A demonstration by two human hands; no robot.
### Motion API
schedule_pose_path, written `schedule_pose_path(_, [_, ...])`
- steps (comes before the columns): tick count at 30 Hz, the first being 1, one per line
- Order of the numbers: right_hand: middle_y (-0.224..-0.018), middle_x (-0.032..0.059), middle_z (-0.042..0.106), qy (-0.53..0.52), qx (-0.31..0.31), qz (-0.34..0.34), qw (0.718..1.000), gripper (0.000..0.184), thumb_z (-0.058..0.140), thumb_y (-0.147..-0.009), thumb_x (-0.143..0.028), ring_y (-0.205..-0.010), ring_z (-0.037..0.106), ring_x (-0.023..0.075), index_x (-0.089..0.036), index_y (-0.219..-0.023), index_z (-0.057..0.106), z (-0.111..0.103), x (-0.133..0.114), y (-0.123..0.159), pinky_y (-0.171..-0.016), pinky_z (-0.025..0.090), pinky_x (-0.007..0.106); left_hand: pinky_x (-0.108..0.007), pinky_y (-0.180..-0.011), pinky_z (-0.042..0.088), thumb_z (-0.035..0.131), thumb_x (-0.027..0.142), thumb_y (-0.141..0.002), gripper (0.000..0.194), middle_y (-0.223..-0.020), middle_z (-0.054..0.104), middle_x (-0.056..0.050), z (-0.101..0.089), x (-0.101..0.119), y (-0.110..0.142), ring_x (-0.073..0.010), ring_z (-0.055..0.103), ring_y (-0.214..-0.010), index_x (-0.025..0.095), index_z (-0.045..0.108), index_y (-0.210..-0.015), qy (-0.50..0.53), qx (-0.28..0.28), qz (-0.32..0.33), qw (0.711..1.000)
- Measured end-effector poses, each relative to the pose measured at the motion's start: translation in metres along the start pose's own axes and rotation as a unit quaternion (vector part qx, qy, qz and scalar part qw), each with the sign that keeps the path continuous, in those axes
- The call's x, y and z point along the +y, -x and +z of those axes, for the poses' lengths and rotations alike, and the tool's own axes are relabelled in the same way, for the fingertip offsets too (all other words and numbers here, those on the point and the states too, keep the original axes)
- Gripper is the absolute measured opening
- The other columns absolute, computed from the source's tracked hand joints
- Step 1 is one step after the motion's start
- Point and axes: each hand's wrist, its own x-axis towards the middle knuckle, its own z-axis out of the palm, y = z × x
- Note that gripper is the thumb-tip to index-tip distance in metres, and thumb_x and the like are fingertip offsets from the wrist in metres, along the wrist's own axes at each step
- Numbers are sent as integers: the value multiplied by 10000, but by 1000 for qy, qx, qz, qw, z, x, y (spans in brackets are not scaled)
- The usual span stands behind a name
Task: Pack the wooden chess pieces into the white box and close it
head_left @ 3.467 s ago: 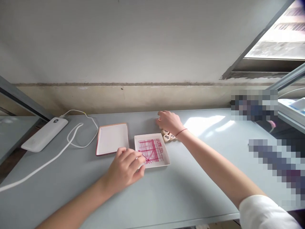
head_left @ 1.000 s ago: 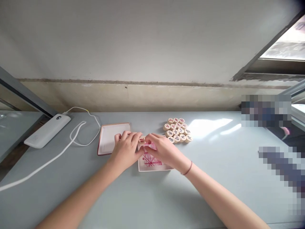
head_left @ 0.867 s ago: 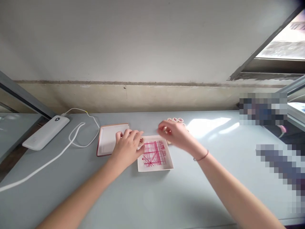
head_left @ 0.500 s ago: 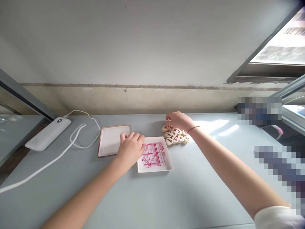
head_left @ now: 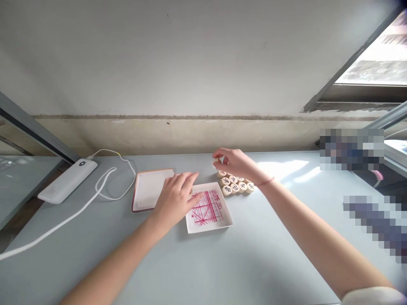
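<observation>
My left hand [head_left: 177, 197] lies with its fingers stretched out over the left edge of a shallow white box [head_left: 222, 222], whose bottom holds paper with red lines. My right hand [head_left: 235, 163] hovers just above a cluster of round wooden chess pieces [head_left: 237, 186] behind the box's right corner. Its thumb and fingertips are pinched together at the far left of the cluster. I cannot make out what they grip. A thin red cord circles that wrist.
The box's white lid [head_left: 146, 195] with a red rim lies left of my left hand. A white power bank [head_left: 68, 180] and its looping white cable [head_left: 104, 186] sit at the far left. A wall runs behind the grey table [head_left: 222, 262].
My right hand went from the box back to the chess pieces and has now lifted slightly with pinched fingers. My left hand's fingers have stretched out over the box's edge.
</observation>
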Motion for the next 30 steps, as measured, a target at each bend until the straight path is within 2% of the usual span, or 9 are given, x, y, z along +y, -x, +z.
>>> schedule_pose_path(2, [-848, 16, 688, -151, 11, -27, 988, 218, 570, -826, -332, -737, 642, 143, -211, -1001, 612, 9, -16, 22, -652, 492, 242, -381, -829, 496, 481, 391, -943, 428, -1180, 586, -119, 0, 4, -1, -237, 608, -986, 171, 440, -1309, 44, 21, 16, 999])
schedule_pose_path(4, [-927, 33, 677, -293, -12, -51, 955, 217, 570, -839, -334, -747, 645, 134, -204, -1013, 580, 21, -29, 43, -635, 522, 238, -361, -833, 524, 475, 338, -954, 397, -1178, 579, -96, 1, 8, -1, -215, 622, -971, 212, 414, -1326, 80, 35, 26, 996])
schedule_pose_path(6, [-929, 41, 665, -381, -24, -50, 923, 196, 573, -849, -329, -754, 652, 134, -197, -994, 560, 31, -38, 57, -645, 545, 245, -334, -829, 539, 472, 275, -960, 350, -1134, 593, -64, 4, 12, 1, -189, 634, -951, 247, 424, -1306, 110, 39, 36, 992])
schedule_pose_path(8, [-915, 41, 659, -419, -21, -35, 907, 188, 586, -850, -336, -769, 661, 141, -196, -972, 555, 39, -40, 65, -667, 559, 257, -309, -828, 544, 487, 239, -954, 329, -1084, 606, -46, 5, 15, 3, -170, 639, -940, 250, 441, -1280, 135, 37, 39, 989])
schedule_pose_path(12, [-943, 52, 655, -406, 27, 11, 913, 204, 607, -837, -360, -791, 662, 155, -198, -958, 582, 46, -32, 68, -667, 565, 271, -285, -787, 547, 494, 217, -947, 272, -1050, 605, -45, 8, 13, 6, -157, 641, -905, 233, 487, -1218, 151, 32, 9, 988])
schedule_pose_path(15, [-963, 56, 648, -376, 79, 25, 923, 188, 578, -850, -330, -801, 648, 157, -207, -993, 586, 50, -27, 70, -668, 563, 282, -287, -772, 537, 469, 177, -948, 151, -1021, 606, -46, 10, 10, 6, -155, 638, -867, 210, 567, -1057, 115, 26, 16, 993])
schedule_pose_path(21, [-1034, 56, 630, -258, 116, -49, 958, 202, 503, -864, -158, -838, 625, 161, -230, -1039, 578, 53, -30, 75, -751, 541, 320, -406, -936, 422, 468, 137, -939, 141, -942, 679, -26, 17, 9, 1, -171, 637, -865, 193, 590, -897, 11, 22, 67, 997])
schedule_pose_path(24, [-1092, 73, 585, -209, 121, -90, 966, 225, 470, -866, -99, -941, 606, 178, -227, -1001, 597, 55, -33, 76, -800, 523, 326, -407, -948, 367, 477, 149, -938, 142, -969, 700, -22, 16, 9, 2, -186, 626, -964, 208, 599, -896, -2, 11, 42, 999])
schedule_pose_path(30, [-1065, 72, 556, -146, 111, -106, 977, 290, 454, -851, -60, -885, 596, 178, -247, -1012, 607, 60, -40, 75, -746, 524, 321, -377, -871, 379, 520, 206, -892, 113, -1044, 684, -34, 8, 2, 4, -210, 605, -1002, 224, 615, -950, 18, -18, -23, 999])
